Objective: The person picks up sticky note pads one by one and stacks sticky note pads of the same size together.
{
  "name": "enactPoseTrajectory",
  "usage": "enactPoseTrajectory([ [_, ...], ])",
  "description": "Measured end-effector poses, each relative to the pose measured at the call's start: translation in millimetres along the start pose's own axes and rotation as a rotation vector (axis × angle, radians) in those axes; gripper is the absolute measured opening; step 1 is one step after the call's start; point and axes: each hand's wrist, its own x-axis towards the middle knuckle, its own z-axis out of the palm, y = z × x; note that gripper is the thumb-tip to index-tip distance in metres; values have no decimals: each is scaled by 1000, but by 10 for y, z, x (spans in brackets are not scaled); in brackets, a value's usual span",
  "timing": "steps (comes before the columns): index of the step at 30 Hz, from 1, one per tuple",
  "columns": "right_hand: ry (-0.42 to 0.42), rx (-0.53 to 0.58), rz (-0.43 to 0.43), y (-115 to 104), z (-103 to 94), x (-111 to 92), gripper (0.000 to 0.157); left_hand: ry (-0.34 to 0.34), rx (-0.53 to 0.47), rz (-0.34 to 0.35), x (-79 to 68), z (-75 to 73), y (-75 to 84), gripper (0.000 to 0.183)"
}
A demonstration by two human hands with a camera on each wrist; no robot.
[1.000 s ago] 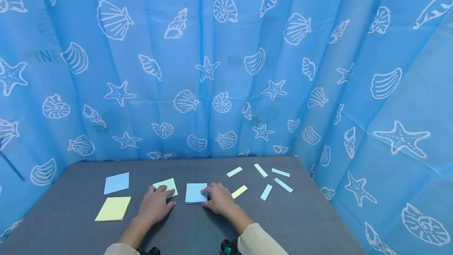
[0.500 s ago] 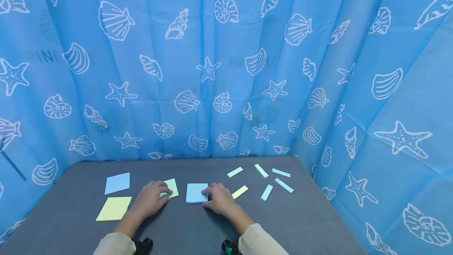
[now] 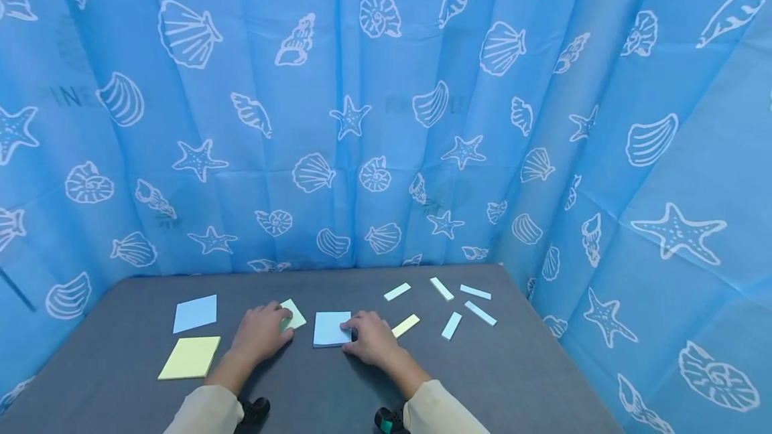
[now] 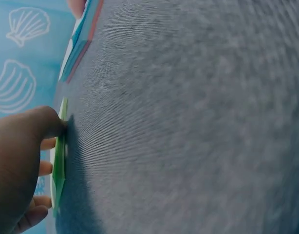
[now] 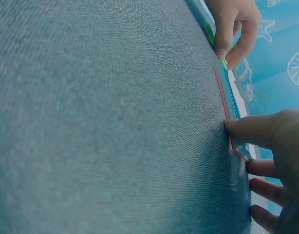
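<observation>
My left hand [image 3: 259,333] grips the left side of a light green sticky note pad [image 3: 295,317], covering part of it. In the left wrist view, the thumb is at the near edge of the green pad [image 4: 60,168], and the other fingers reach along its far side. To the right lies a light blue sticky note pad [image 3: 330,327], squared to the table's front. My right hand [image 3: 372,339] pinches its right side between thumb and fingers. The right wrist view shows a reddish layer [image 5: 221,92] under the blue one at the pad's base.
On the left of the grey table [image 3: 326,394] lie a blue sheet-like note [image 3: 196,314] and a yellow sticky note pad [image 3: 189,357]. Several narrow strips are scattered on the right, including a yellow strip [image 3: 406,325] close to my right hand. A shell-patterned blue curtain [image 3: 386,119] hangs behind.
My left hand has shifted from lying over the green pad to gripping its left side. The green pad has turned a little and moved slightly toward the blue pad. My right hand has stayed put.
</observation>
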Motion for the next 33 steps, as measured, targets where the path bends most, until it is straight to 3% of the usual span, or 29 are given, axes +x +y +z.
enactPoseTrajectory([
  [7, 3, -9, -2, -7, -7, 3, 38, 27, 13, -18, 24, 25, -26, 29],
  [14, 1, 6, -2, -37, -20, -6, 39, 2, -33, -85, 23, -2, -66, 32],
  [23, 2, 9, 10, -32, -30, -19, 39, -59, -106, -100, 36, -59, -83, 29],
  [33, 2, 19, 13, -22, -33, -38, 38, -69, -159, -113, 27, -68, -81, 31],
])
